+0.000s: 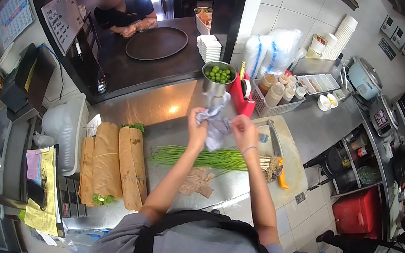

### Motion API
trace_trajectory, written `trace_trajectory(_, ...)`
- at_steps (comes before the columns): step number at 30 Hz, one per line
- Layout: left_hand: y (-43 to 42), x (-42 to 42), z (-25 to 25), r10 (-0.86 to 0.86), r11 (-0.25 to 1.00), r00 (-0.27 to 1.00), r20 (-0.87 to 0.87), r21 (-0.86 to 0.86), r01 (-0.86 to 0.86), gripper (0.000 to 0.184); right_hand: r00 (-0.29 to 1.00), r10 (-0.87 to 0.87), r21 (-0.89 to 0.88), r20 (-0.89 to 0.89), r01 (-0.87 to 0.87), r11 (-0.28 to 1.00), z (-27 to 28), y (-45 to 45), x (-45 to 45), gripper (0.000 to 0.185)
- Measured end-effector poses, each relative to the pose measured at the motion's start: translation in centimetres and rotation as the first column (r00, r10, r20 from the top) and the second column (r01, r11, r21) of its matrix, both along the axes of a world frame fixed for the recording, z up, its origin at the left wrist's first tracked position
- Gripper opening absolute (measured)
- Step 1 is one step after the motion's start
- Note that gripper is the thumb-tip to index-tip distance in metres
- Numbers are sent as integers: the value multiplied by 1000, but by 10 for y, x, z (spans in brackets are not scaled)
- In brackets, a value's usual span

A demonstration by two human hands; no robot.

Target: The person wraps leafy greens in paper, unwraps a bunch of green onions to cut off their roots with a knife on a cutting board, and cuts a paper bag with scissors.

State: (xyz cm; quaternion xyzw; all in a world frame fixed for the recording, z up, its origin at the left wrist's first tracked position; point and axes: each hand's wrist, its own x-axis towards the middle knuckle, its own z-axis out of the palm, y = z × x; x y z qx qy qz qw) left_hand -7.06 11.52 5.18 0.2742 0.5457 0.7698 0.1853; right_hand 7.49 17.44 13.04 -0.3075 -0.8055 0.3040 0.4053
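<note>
A crumpled pale grey-violet cloth (217, 123) hangs in the air over the steel counter, slightly blurred. My left hand (198, 128) is closed on its left side, and my right hand (245, 132) pinches its right edge. Below lies a bunch of green onions (198, 157), leaves to the left and roots on the right over the cutting board (293, 160). On that board rests a knife with a yellow handle (283, 178); part of its blade shows. A crumpled brown paper (198, 182) is on the counter under my forearms.
Brown paper bundles of greens (108, 162) stand left. A metal pot of limes (220, 73), a red holder (242, 95) and a basket of bottles (277, 93) line the back. Behind the pass-through, a person (125, 12) leans near a round tray (157, 43). Another person (395, 247) is at right.
</note>
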Motion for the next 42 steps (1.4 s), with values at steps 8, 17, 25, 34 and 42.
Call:
trace_trajectory(8, -26, 29, 17, -294, 955, 877, 381, 153, 254, 36, 964, 247, 68, 99, -254, 965, -54, 4, -27, 15)
trace_trajectory(17, -36, -15, -17, -146, 989, 828, 541, 97, 111, 32, 806, -192, -38, 560, 256, 966, -77, 93, 8, 26)
trace_trajectory(25, -33, 1, -24, -242, 970, 851, 466, 94, 224, 40, 864, -219, -85, 453, 287, 954, -138, 124, 62, 30)
trace_trajectory(34, -20, 56, -12, -327, 943, 810, 486, 105, 317, 26, 996, -19, 147, 89, 5, 989, -66, -26, 7, 21)
trace_trajectory(42, -27, 36, -11, -242, 967, 798, 552, 69, 245, 28, 956, -274, 139, 105, 259, 956, -65, -30, 98, 34)
